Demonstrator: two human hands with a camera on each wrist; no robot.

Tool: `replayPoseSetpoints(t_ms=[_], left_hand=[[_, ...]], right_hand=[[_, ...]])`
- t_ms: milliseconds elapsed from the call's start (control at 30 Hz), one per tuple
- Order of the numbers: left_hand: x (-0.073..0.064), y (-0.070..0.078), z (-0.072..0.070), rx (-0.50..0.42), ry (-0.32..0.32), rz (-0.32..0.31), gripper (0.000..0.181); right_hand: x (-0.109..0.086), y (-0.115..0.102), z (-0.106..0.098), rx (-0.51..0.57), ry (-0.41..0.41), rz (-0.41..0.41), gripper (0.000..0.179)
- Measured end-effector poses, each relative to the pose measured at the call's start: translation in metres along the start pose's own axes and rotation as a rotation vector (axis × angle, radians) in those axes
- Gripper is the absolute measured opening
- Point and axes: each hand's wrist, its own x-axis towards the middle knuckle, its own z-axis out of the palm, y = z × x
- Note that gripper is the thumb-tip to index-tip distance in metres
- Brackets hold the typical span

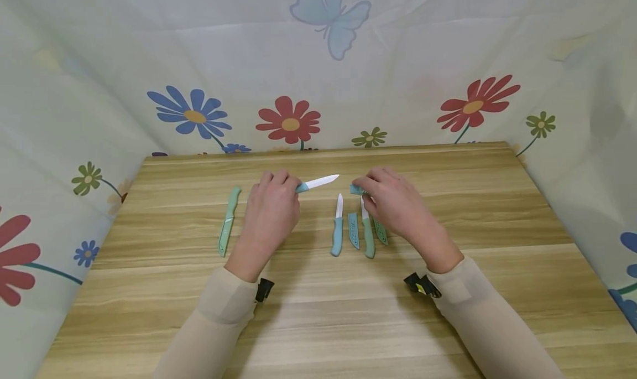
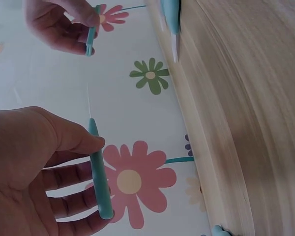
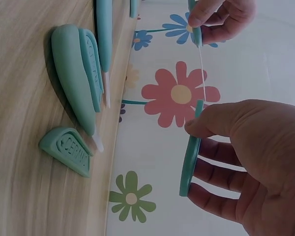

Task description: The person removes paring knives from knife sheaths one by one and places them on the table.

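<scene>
My left hand (image 1: 273, 208) pinches the light-blue handle of a small paring knife (image 1: 321, 181) between thumb and fingers, its bare white blade pointing right. Opposite it, my right hand (image 1: 395, 202) grips a light-blue blade sheath (image 3: 191, 157) by its sides, thumb on one face and fingers on the other. The open end of the sheath faces the knife tip. In the head view a gap shows between the two; in the right wrist view the thin blade (image 3: 203, 73) reaches close to the sheath's end. Both are held above the table.
Below the hands lie an unsheathed blue knife (image 1: 338, 229), a blue sheath (image 1: 353, 230), an unsheathed green knife (image 1: 368, 238) and a green sheath (image 1: 381, 232), partly covered by the right hand. Left of them rests a sheathed green knife (image 1: 229, 221). A flowered curtain surrounds the wooden table (image 1: 308, 323).
</scene>
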Motion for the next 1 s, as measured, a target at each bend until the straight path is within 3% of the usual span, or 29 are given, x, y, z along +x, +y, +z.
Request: replayPoseSetpoints(t_ms=[267, 633, 1000], left_hand=[[-0.002, -0.001, 0.000, 0.017, -0.026, -0.048, 0.016], [-0.006, -0.001, 0.004, -0.014, -0.062, -0.108, 0.016], [-0.010, 0.004, 0.006, -0.038, -0.125, -0.157, 0.016]], right_hand=[[0.006, -0.004, 0.003, 0.074, -0.059, 0.059, 0.033], [0.015, -0.012, 0.012, 0.303, -0.162, 0.200, 0.034], [0.023, -0.024, 0.021, 0.367, -0.250, 0.281, 0.034]])
